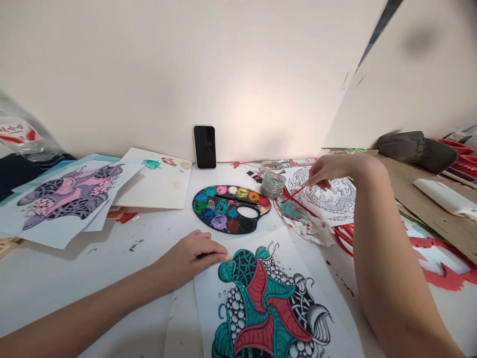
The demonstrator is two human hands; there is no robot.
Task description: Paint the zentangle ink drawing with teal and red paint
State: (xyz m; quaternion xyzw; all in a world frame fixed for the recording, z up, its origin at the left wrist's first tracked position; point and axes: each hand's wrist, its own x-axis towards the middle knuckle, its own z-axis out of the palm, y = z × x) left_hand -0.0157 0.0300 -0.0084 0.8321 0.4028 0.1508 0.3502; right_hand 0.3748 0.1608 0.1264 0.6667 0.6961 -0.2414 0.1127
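Note:
Low at the centre lies a printed pattern drawing (268, 303), partly painted teal and red, its lower edge cut off by the frame. My left hand (197, 253) rests at its upper left edge, fingers curled, with thumb and forefinger together on the paper. My right hand (330, 170) pinches a thin red paintbrush (295, 194), bent down at the wrist. The brush's tip is over a crumpled, paint-stained tissue (305, 221). Left of that stands a small clear jar (273, 184) of cloudy water. A black palette (231, 209) holding many colours sits above the drawing.
A phone (204, 146) leans upright against the pale wall. Painted sheets (70, 199) and a stained white board (156, 184) lie left. To the right are a dragon line drawing (335, 196), red strips (345, 238), cardboard (428, 199), a white tube (443, 197) and a dark cap (417, 149).

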